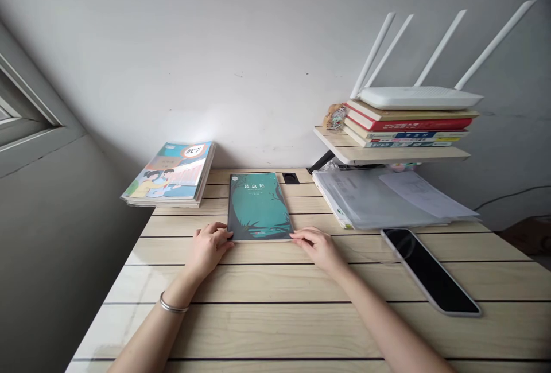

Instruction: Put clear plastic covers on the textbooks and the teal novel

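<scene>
Two loosely spread hands, left hand, right hand, are being rested against a 昆虫记 book beside 数学 textbooks.

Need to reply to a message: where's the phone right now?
In the head view, the black smartphone lies on the right side of the wooden desk, to the right of the right hand and in front of the clear plastic folders.

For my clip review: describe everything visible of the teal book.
The thin book lies closed and flat on the wood-grain desk, cover up. Its teal cover shows dark tree and grass silhouettes under a pale Chinese title. The left hand touches its lower left edge, the right hand its lower right corner.
</scene>
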`<state>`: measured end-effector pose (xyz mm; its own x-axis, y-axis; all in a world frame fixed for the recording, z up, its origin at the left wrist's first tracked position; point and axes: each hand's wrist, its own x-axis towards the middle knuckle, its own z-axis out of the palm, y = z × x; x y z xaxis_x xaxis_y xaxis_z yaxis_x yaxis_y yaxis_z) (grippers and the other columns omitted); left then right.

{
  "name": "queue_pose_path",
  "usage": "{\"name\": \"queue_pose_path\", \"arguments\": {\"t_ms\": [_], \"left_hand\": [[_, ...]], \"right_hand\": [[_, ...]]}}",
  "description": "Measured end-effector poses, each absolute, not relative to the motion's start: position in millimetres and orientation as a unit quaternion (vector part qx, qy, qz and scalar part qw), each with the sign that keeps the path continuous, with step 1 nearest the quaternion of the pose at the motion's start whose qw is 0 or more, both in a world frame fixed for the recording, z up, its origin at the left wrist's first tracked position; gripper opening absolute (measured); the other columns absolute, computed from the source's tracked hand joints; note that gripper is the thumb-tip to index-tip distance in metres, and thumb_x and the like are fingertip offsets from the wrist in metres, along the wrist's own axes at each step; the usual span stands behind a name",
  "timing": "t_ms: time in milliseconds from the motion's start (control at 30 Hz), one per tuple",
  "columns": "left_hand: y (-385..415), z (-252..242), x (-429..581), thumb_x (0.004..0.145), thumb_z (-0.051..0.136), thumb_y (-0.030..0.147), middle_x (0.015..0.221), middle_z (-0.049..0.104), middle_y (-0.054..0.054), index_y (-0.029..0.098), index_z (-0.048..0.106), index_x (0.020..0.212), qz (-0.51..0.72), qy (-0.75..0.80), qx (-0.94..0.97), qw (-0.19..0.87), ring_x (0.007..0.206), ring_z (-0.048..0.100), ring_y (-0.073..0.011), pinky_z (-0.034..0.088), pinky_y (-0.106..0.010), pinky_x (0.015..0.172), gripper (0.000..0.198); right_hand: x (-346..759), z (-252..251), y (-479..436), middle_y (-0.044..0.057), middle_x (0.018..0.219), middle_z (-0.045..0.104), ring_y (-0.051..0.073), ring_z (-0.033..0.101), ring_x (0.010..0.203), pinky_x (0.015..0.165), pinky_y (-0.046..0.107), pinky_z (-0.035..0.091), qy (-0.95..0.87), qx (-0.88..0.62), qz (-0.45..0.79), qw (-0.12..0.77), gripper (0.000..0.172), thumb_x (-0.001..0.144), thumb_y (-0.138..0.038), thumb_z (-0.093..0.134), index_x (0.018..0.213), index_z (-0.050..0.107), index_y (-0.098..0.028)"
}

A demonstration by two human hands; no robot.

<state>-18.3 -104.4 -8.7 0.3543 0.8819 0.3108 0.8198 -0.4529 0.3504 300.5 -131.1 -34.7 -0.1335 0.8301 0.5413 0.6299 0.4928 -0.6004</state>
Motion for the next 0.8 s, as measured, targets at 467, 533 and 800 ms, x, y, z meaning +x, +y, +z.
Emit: {"name": "queue_pose_path", "arguments": {"t_ms": [467, 533, 800], "left_hand": [[-75.1, -12.1, -21.3, 0.081, 0.050, 0.012, 0.100, 0.069, -0.008, 0.022, 0.068, 0.100, 0.210, 0.532, 0.820, 0.011, 0.093, 0.062, -0.0246, 0.046, -0.036, 0.083, 0.028], [-59.0, -10.0, -22.9, 0.078, 0.046, 0.006, 0.103, 0.068, -0.009, 0.020, 0.066, 0.101, 0.217, 0.537, 0.815, 0.004, 0.095, 0.061, -0.0243, 0.046, -0.035, 0.086, 0.034], [-82.6, -9.0, 21.0, 0.066, 0.046, 0.000, 0.111, 0.053, -0.017, 0.013, 0.054, 0.106, 0.402, 0.630, 0.664, 0.015, 0.108, 0.052, -0.0287, 0.043, -0.045, 0.094, 0.043]], "right_hand": [[282.9, -26.9, -149.1, 0.007, 0.096, 0.071, 0.020, 0.065, 0.093, 0.083, 0.036, 0.055, -0.780, -0.465, 0.138, 0.394, 0.023, 0.083, -0.018, 0.058, 0.101, 0.071, -0.023], [272.1, -24.4, -156.7, 0.007, 0.106, 0.070, 0.021, 0.061, 0.105, 0.091, 0.039, 0.052, -0.817, -0.422, 0.165, 0.356, 0.030, 0.081, -0.018, 0.060, 0.110, 0.068, -0.024], [301.9, -12.0, -82.1, 0.008, 0.117, 0.064, 0.021, 0.059, 0.109, 0.090, 0.039, 0.052, -0.749, -0.481, 0.160, 0.427, 0.027, 0.088, -0.026, 0.049, 0.109, 0.066, -0.025]]}}
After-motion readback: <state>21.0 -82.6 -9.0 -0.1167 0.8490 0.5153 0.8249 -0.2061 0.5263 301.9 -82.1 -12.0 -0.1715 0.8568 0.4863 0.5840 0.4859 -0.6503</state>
